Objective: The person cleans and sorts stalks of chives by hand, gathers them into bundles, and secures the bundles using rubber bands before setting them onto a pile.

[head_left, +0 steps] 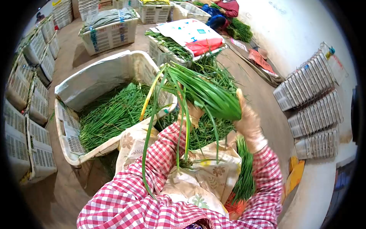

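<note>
- Green bunch (207, 93): held up over the patterned apron (217, 177), between both hands, just beside the white crate (97, 70).
- Left hand (195, 113): looks clamped on the bunch from below; hanging leaves cover some of the fingers.
- Right hand (249, 120): against the blunt end, fingers pointing up. Can't tell from here if it grips or just presses.
- Handling, my guess: light, limp at the tips, firmer where packed at the blunt end. Probably a bit slick if damp; leaves could crease or bruise under a hard squeeze.
- Where to hold: full-hand wrap around the thick part, other palm flat on the blunt end. Avoid the tips; long strands already droop loose.
</note>
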{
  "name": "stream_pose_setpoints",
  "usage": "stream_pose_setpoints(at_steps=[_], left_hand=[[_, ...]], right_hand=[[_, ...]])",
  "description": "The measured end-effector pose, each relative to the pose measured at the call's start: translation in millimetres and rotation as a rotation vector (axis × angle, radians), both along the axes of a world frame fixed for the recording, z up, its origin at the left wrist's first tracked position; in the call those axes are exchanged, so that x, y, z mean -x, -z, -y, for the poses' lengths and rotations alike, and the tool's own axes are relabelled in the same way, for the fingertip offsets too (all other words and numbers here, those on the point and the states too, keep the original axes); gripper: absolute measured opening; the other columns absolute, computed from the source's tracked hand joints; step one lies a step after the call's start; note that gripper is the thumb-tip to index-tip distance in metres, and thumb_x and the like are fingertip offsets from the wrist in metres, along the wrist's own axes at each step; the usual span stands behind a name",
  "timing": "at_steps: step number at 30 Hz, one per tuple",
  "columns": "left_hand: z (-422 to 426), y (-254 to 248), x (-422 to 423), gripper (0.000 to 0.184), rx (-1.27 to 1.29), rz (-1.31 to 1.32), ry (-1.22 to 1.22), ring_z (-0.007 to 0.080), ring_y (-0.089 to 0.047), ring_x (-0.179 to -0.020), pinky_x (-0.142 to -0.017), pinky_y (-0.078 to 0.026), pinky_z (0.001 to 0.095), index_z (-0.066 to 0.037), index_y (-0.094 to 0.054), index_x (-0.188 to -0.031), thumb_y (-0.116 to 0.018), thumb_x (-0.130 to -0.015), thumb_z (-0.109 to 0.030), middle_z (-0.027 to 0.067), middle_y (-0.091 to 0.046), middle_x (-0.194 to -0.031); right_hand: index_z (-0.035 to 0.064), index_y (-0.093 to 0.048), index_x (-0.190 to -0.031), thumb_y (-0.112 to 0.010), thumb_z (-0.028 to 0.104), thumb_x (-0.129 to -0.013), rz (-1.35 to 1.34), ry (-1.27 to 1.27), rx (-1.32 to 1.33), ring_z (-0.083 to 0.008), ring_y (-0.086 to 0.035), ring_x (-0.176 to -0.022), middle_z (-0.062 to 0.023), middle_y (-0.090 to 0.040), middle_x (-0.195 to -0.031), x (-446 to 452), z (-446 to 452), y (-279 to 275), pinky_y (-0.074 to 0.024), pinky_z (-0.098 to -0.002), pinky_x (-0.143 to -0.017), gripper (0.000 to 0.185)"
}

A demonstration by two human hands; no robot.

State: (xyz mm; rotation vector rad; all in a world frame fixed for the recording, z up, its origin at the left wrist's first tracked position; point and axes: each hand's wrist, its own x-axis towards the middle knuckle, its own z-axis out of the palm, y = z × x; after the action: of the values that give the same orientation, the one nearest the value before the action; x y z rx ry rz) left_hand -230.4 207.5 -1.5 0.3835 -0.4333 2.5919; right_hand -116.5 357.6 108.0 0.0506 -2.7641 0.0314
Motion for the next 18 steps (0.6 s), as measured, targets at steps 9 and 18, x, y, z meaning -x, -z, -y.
stream_pose_setpoints(at_steps=[9, 18], left_hand=[[45, 138, -137, 0.064, 1.015, 0.024, 0.814, 0.0264, -0.061, -0.102, -0.083, -0.055, 0.0359, 0.005, -0.041, -0.125, -0.052, -0.091, -0.047, 0.0178, -0.056, -0.119], [105, 120, -131, 0.041, 0.969, 0.027, 0.863, 0.0235, -0.066, -0.085, -0.072, -0.057, 0.0293, 0.006, -0.054, -0.112, -0.044, -0.097, -0.030, 0.0183, -0.066, -0.097]], right_hand=[[0.0152, -0.048, -0.131, -0.053, 0.005, -0.087, 0.028, 0.105, -0.844, -0.0217, -0.063, -0.060, -0.0060, -0.062, -0.069, 94, -41, -80, -0.0519, -0.0359, -0.051, 0.045], [0.0013, -0.062, -0.090, -0.055, 0.003, -0.080, 0.482, 0.058, -1.017, -0.0214, -0.066, -0.061, -0.0091, -0.063, -0.067, 106, -87, -32, -0.0516, -0.0331, -0.048, 0.011]])
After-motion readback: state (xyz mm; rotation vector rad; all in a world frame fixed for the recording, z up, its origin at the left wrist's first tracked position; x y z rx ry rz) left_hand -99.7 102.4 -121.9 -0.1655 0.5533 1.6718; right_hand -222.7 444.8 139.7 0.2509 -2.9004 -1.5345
